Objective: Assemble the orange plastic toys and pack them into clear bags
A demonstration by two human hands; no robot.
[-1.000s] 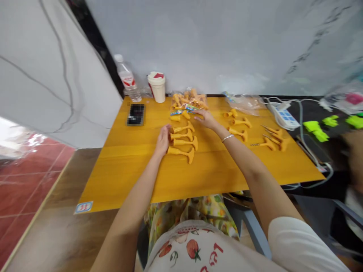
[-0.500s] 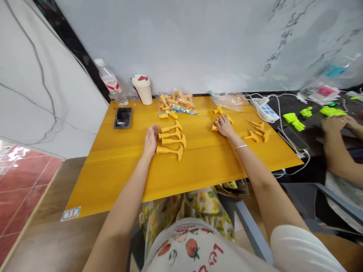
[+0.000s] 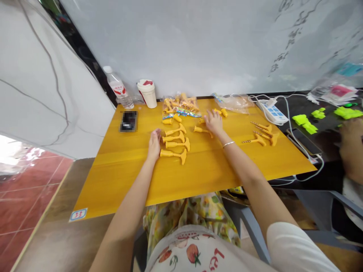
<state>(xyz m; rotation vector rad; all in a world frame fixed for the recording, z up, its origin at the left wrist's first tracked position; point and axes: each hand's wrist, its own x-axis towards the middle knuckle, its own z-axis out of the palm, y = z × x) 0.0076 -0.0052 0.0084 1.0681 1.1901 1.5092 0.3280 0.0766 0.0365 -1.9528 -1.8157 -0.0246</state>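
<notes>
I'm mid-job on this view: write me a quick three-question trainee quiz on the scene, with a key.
1. Count: how many yellow T-handled tools lie in the row beside the left hand?
2. True or false: the tools with bare spiral bits lie to the right of the right hand.
3. Name it: what stands next to the water bottle, just to its right?

Key:
1. Four.
2. True.
3. A white lidded cup.
</notes>
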